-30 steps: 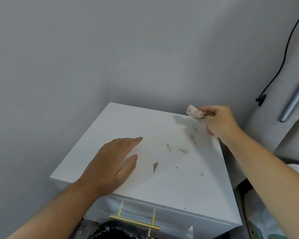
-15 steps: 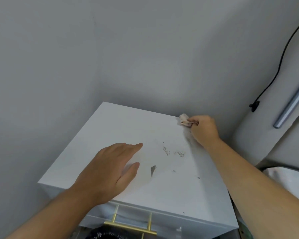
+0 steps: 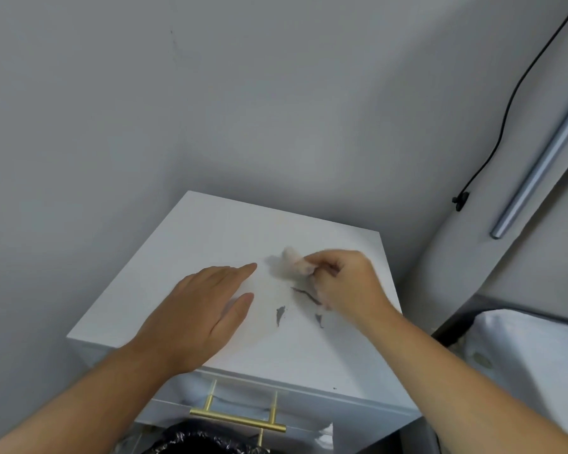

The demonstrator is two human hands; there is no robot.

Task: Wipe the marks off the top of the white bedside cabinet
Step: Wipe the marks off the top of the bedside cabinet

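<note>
The white bedside cabinet point(image 3: 210, 234) stands in a corner of grey walls. Dark grey marks point(image 3: 280, 314) smear the middle of its top, with a longer streak beside my right hand. My left hand point(image 3: 200, 309) lies flat, fingers apart, on the left half of the top. My right hand point(image 3: 345, 283) pinches a small crumpled whitish wipe point(image 3: 292, 262) against the top, just behind the marks. The wipe is blurred.
A gold drawer handle point(image 3: 240, 421) sits on the cabinet front, with a black bag-lined bin point(image 3: 204, 442) below it. To the right are a grey panel with a metal bar point(image 3: 538, 172), a black cable point(image 3: 505, 116) and white bedding point(image 3: 532, 348).
My right hand has brought the wipe from the back right corner of the top toward the middle, onto the marks, which now look smeared into a streak. My left hand has stayed flat.
</note>
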